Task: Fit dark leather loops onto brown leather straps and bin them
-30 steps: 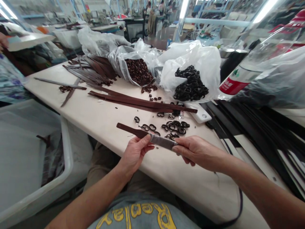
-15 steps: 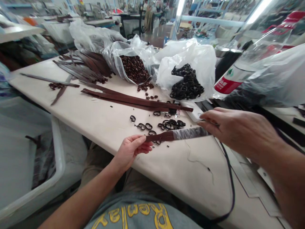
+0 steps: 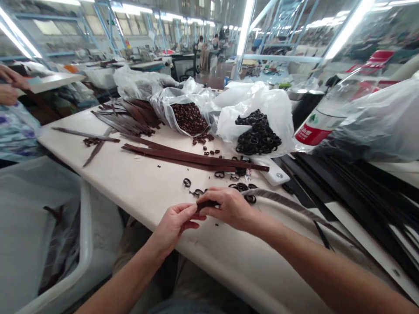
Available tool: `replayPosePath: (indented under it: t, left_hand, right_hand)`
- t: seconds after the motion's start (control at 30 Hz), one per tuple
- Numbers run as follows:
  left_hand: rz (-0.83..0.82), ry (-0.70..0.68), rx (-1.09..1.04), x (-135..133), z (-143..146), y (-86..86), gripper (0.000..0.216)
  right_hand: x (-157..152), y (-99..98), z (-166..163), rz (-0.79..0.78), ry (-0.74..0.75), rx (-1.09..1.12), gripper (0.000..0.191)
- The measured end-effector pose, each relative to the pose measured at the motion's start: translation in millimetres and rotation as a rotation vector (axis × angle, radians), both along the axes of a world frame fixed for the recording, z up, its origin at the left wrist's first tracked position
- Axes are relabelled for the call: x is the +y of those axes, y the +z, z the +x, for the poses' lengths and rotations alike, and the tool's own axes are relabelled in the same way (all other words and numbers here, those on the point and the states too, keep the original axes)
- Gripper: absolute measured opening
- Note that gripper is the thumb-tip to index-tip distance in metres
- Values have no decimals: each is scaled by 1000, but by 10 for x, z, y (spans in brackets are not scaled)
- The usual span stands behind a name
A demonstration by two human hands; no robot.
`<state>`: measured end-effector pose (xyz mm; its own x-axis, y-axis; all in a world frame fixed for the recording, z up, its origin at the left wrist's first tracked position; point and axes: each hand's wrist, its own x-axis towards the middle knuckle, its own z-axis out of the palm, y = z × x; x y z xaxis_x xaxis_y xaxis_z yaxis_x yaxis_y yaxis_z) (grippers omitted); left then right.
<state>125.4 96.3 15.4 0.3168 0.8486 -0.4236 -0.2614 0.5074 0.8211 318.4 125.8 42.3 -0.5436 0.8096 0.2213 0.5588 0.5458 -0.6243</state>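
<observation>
In the head view my left hand (image 3: 175,223) pinches the end of a brown strap (image 3: 207,204) between thumb and fingers. Close beside it, my right hand (image 3: 231,208) has its fingers wrapped round the same strap near that end. A long blurred length of strap (image 3: 288,199) curves away behind my right hand toward the right side of the table. Dark loop rings (image 3: 244,187) lie just past my hands, partly hidden by them. Beyond these rests a bundle of flat brown straps (image 3: 183,156).
Plastic bags of brown loops (image 3: 190,117) and black loops (image 3: 258,133) stand at the back. A tilted bottle (image 3: 316,126) is behind right. Black strips (image 3: 347,192) cover the right side. A white bin (image 3: 85,226) sits lower left. Another person's hands (image 3: 11,85) are far left.
My right hand has moved left along the strap, from its far part to close beside my left hand. The view has tilted up.
</observation>
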Motion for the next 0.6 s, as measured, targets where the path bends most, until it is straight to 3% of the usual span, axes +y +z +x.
replayPosePath:
  t: [0.1,0.27,0.6]
  left_hand:
    - [-11,52,-25,117,12,40,42]
    - [-28,121,-122,332,-52,165,40]
    - [58,-149,74,424,-327,71,36]
  right_hand:
    - [261,179,-22,-46,95,-73,11]
    - [461,407,-192,146,126,-165,6]
    - [175,87,-301,317,-4,-214,16]
